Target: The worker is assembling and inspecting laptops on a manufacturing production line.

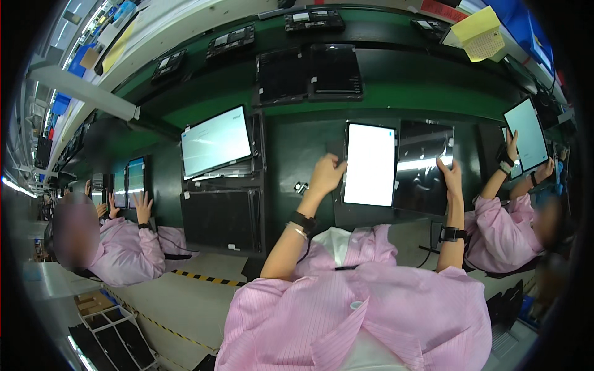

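A tablet [370, 164] with a bright white screen stands out on the dark green bench in front of me. My left hand [326, 175] is closed at its left edge, thumb and fingertips against the rim. Directly to the right is a dark glossy panel [424, 185], which looks like an unlit tablet in clear film and reflects a strip of light. My right hand [452, 176] grips this panel's right edge, its thumb over the front; the other fingers are partly hidden. Black bands circle both my wrists.
Left of me, a lit tablet [216, 143] rests tilted on a stack, with dark panels [223, 217] nearer. Two more panels [281, 74] lie at the back, below opened devices [314, 21] on a ledge. Co-workers in pink handle tablets at left and right [527, 139].
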Demonstrator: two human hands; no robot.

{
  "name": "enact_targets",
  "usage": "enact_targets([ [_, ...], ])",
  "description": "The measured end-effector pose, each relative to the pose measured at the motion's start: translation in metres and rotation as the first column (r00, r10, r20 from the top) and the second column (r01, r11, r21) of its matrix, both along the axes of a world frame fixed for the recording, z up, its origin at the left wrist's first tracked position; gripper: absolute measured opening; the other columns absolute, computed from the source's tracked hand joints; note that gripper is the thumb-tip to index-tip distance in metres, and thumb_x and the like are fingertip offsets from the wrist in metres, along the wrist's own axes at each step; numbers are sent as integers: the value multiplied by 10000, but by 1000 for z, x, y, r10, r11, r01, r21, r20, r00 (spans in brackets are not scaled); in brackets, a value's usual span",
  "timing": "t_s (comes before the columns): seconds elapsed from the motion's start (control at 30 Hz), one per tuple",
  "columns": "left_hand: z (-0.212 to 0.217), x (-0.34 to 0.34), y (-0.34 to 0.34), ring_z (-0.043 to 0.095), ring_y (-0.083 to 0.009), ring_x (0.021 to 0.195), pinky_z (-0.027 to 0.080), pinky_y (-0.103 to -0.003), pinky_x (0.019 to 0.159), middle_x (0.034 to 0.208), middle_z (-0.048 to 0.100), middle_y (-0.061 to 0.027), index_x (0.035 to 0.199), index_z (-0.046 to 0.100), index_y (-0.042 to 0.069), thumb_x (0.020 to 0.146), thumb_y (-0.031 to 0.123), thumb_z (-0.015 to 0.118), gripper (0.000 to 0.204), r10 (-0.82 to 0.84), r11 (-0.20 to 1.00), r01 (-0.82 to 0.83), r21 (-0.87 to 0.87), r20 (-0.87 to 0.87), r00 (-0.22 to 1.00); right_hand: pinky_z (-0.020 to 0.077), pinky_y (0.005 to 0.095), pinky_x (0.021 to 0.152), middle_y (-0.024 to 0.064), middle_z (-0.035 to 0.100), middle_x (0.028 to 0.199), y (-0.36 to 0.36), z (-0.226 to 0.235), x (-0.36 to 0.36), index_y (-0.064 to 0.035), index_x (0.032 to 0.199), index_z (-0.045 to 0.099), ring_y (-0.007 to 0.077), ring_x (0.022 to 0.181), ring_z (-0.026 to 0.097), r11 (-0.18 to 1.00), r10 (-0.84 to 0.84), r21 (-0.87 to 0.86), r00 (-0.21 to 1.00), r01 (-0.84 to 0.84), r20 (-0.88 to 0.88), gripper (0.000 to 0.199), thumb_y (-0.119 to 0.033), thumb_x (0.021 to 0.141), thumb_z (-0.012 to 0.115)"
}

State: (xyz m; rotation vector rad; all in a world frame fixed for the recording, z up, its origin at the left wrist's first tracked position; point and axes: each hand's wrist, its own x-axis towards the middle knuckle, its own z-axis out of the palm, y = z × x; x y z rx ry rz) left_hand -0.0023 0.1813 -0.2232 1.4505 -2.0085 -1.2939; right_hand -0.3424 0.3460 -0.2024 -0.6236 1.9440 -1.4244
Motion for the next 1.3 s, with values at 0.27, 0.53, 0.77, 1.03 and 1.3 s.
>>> enact_targets([
  [0.27,-31,-19,28,508,-395,1009,448,-427,841,1081,474,-233,1114,470,-69,784,253,689,510,15,995,6,-101,205,979,330,437,971,209,499,1196,-16,-20,15,-4,1231,447,387,1108,446,982,60,113,315,150,-947,574,-94,727,705],
  [0.53,-34,-48,35,518,-385,959,450,-413,797,982,481,-216,1012,505,-84,795,279,685,460,122,986,-92,-138,226,966,252,475,1060,294,320,1369,-52,-61,122,160,1246,402,421,1304,266,935,342,344,458,-81,-821,646,-284,836,630],
  [0.77,12,-69,19,505,-116,600,417,-308,557,614,534,-83,742,560,-54,840,308,627,381,26,961,58,269,-297,954,258,425,1067,265,286,1409,-56,-55,106,105,1171,491,403,1327,245,974,211,193,794,-120,-570,640,-403,817,651],
  [1.03,168,-53,28,593,-144,688,512,-275,577,865,582,-115,1012,459,-38,900,247,554,321,-35,901,256,349,-530,847,502,235,689,45,636,945,-71,39,114,-11,1129,554,116,817,622,955,293,-250,647,-160,704,360,-304,920,548],
  [1.3,205,13,84,547,-144,982,447,-282,825,1284,359,-117,1236,231,67,912,101,531,443,-48,750,535,390,-774,631,510,235,699,34,634,953,-65,89,148,-36,1092,574,101,813,619,940,276,-338,661,-36,698,294,-281,937,523],
])
